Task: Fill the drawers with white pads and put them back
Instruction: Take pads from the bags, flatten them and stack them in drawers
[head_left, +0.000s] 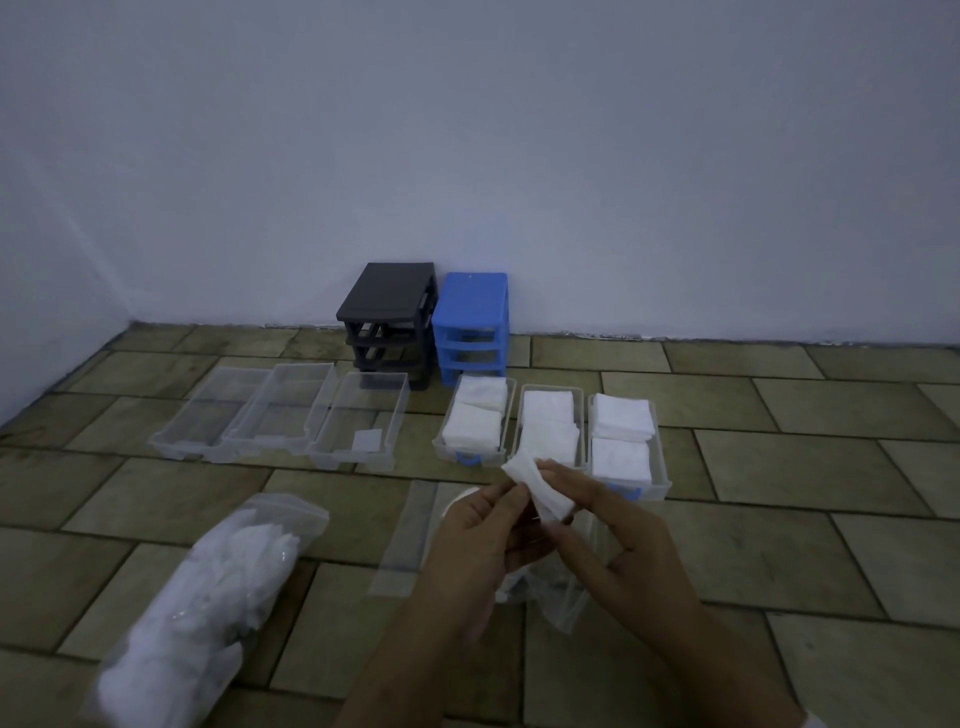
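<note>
My left hand (480, 535) and my right hand (608, 525) together pinch a folded white pad (537, 486) above the floor. Three clear drawers with blue handles lie just beyond, each holding white pads: the left one (474, 422), the middle one (551, 426) and the right one (623, 441). Three clear drawers lie further left: two (208, 410) (283, 402) hold nothing and the third (358, 421) holds one small pad. A black drawer frame (387, 317) and a blue drawer frame (470, 322) stand against the wall without drawers.
A clear zip bag (208, 597) stuffed with white pads lies on the tiled floor at the lower left. Another clear plastic bag (410, 535) lies under my hands. A white wall runs along the back.
</note>
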